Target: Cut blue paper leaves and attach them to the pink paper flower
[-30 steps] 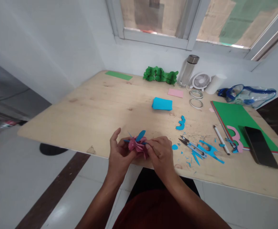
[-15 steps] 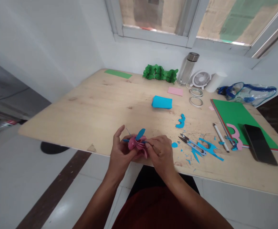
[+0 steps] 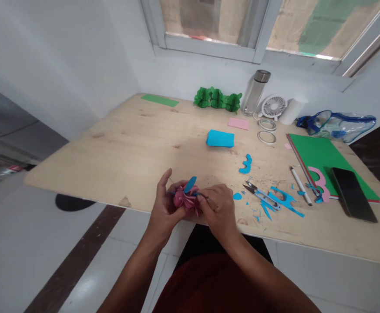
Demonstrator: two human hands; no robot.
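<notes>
Between my hands, over the front edge of the table, is a pink paper flower (image 3: 185, 198) with layered folds. A blue paper leaf (image 3: 190, 184) stands up out of it, and more blue shows at its sides. My left hand (image 3: 164, 208) holds the flower from the left, thumb at its lower side and index finger raised. My right hand (image 3: 218, 205) is closed in a pinch at the flower's right side, on a blue paper piece (image 3: 196, 194) mostly hidden by the fingers. Thread snips (image 3: 262, 196) lie right of my right hand among blue paper scraps (image 3: 286, 201).
Farther back are a blue paper stack (image 3: 220, 138), a pink paper sheet (image 3: 238, 124), green paper decorations (image 3: 217, 99) and tape rolls (image 3: 267, 137). A bottle (image 3: 256, 93) and fan (image 3: 274, 106) stand by the wall. On the right lie a marker (image 3: 300, 185), green sheets (image 3: 331, 158) and a phone (image 3: 354, 194).
The pink flower has turned slightly in my hands, and its folds sit differently. Both hands keep their hold. The whole view has shifted a little.
</notes>
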